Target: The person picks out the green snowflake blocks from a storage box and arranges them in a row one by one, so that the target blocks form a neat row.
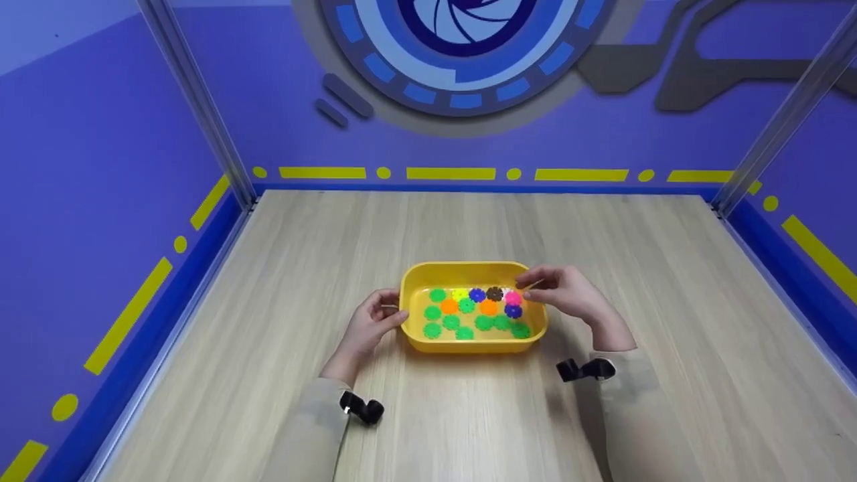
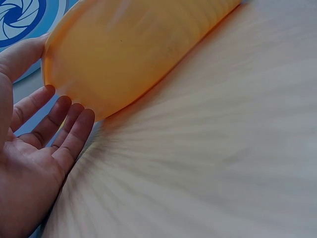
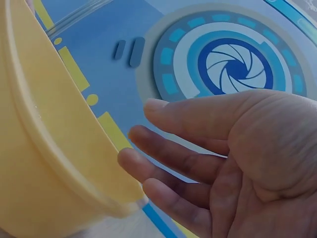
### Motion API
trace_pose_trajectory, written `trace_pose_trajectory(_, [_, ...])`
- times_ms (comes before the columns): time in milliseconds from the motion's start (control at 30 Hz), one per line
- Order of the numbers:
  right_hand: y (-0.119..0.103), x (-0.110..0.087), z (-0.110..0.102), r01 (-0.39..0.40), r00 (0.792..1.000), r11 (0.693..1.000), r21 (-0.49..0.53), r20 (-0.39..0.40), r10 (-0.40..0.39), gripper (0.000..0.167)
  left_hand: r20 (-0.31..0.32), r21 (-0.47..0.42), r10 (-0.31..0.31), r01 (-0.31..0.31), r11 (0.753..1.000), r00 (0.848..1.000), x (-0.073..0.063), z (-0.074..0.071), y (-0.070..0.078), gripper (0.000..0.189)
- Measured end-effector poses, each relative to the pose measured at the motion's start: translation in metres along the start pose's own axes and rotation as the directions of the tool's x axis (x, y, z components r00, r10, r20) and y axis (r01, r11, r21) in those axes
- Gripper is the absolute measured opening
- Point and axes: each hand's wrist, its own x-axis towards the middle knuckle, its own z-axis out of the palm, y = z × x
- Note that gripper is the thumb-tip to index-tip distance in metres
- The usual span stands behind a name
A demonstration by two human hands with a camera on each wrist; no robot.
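Observation:
A yellow plastic basin (image 1: 472,346) stands on the table, seen from outside in the left wrist view. My left hand (image 1: 365,328) holds its left end, thumb at the rim and fingertips (image 2: 86,116) against the outer wall. Over the right rim hovers my right hand (image 1: 569,291), thumb and fingers apart. Nothing shows between those fingers (image 3: 163,153) in the right wrist view. Small notched plastic discs lie inside the basin: several green discs (image 1: 450,323), orange discs (image 1: 489,308), a yellow disc (image 1: 459,294), a brown disc (image 1: 494,294), purple discs (image 1: 477,295) and a pink disc (image 1: 513,298) near my right thumb.
The wooden table (image 1: 321,248) extends around the basin. Blue-purple panels (image 1: 107,181) with yellow markings enclose its back and sides, joined by metal corner posts (image 1: 201,100). A black wrist camera (image 1: 361,407) sits on each sleeve.

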Motion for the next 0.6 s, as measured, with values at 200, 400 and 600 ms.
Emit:
trace_pose_trajectory(200, [-0.007,0.006,0.007,0.040,0.993,0.998,-0.056,0.112,-0.034,0.025,0.000,0.005,0.001,-0.001,1.000,1.000,0.000,0.000,0.000,0.045])
trace_pose_trajectory(400, [-0.016,0.013,0.014,0.102,0.975,0.983,-0.154,0.214,-0.067,0.023,0.009,0.013,0.006,-0.006,1.000,1.000,0.000,0.000,0.001,0.046])
trace_pose_trajectory(600, [-0.025,0.017,0.022,0.094,0.970,0.944,-0.316,0.242,-0.015,0.021,0.016,0.024,0.012,-0.013,1.000,1.000,0.000,0.000,0.002,0.046])
